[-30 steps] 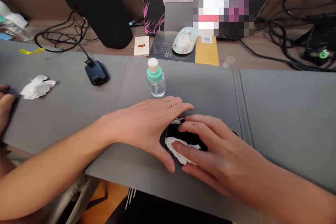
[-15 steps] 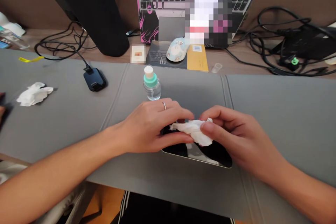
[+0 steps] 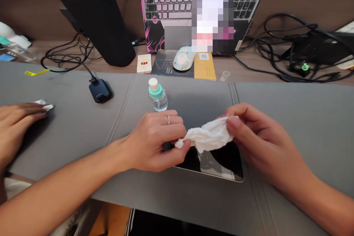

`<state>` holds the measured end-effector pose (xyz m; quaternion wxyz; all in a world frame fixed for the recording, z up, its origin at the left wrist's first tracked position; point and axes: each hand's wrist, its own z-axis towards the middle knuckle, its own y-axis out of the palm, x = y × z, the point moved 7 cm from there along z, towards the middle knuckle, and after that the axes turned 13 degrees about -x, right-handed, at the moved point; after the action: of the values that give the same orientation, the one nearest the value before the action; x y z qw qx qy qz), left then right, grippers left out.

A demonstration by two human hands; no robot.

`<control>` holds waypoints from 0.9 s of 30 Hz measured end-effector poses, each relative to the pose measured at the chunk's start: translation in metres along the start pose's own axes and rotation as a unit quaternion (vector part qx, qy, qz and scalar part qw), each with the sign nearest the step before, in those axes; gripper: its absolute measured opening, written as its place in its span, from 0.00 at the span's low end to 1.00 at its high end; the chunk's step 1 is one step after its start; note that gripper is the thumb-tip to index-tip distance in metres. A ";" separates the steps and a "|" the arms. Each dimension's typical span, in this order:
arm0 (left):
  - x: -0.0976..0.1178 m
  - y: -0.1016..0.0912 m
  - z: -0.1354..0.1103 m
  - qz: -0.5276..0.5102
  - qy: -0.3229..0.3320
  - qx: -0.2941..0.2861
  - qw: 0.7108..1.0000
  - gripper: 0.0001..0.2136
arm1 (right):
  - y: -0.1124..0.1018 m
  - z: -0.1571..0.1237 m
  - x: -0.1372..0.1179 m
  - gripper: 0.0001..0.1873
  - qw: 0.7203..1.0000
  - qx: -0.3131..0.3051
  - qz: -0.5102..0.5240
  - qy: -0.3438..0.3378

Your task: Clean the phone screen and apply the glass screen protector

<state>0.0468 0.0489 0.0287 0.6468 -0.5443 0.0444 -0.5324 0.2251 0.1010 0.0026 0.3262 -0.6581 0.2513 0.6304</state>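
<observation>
Tissue [image 3: 210, 136] now stretched between hands, bottle [image 3: 157, 96] behind.

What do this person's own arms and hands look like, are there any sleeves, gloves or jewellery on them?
Both forearms are bare, with no sleeves, gloves or watch in view. The left hand wears a thin silver ring on one finger. The right hand shows no jewellery. Fingernails look short and unpainted.

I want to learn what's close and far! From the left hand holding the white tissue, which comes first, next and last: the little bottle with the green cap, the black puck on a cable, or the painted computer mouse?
From the left hand:
1. Bottle with the green cap, just beyond the knuckles.
2. Black puck on a cable, farther off, to the left.
3. Painted computer mouse, farthest, back by the laptop.
</observation>
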 end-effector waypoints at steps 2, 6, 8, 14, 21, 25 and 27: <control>-0.001 0.001 0.000 0.003 -0.001 0.007 1.000 0.15 | 0.011 0.000 0.004 0.16 0.997 -0.063 0.026 0.021; 0.000 0.006 -0.002 0.008 0.011 -0.008 1.000 0.11 | 0.026 -0.004 0.013 0.15 0.988 -0.127 0.032 0.084; -0.001 0.005 -0.003 0.008 0.006 -0.002 1.000 0.08 | 0.024 -0.007 0.013 0.11 0.988 -0.117 0.024 0.095; -0.008 -0.005 -0.007 0.033 -0.056 0.057 0.996 0.07 | 0.022 -0.006 0.014 0.11 0.985 -0.125 0.059 0.102; 0.026 -0.011 -0.017 0.114 0.104 0.075 0.985 0.06 | 0.016 -0.002 0.015 0.10 0.994 -0.070 0.048 0.070; 0.012 0.002 -0.008 0.038 0.068 0.019 0.997 0.11 | 0.027 -0.004 0.006 0.07 0.990 -0.114 0.072 0.042; 0.004 0.004 -0.007 -0.001 0.031 0.018 0.999 0.11 | 0.025 -0.006 0.002 0.06 0.994 -0.107 0.028 0.010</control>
<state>0.0469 0.0411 0.0250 0.6546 -0.5159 0.0543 -0.5499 0.2107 0.0808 -0.0021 0.2334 -0.6879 0.2038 0.6563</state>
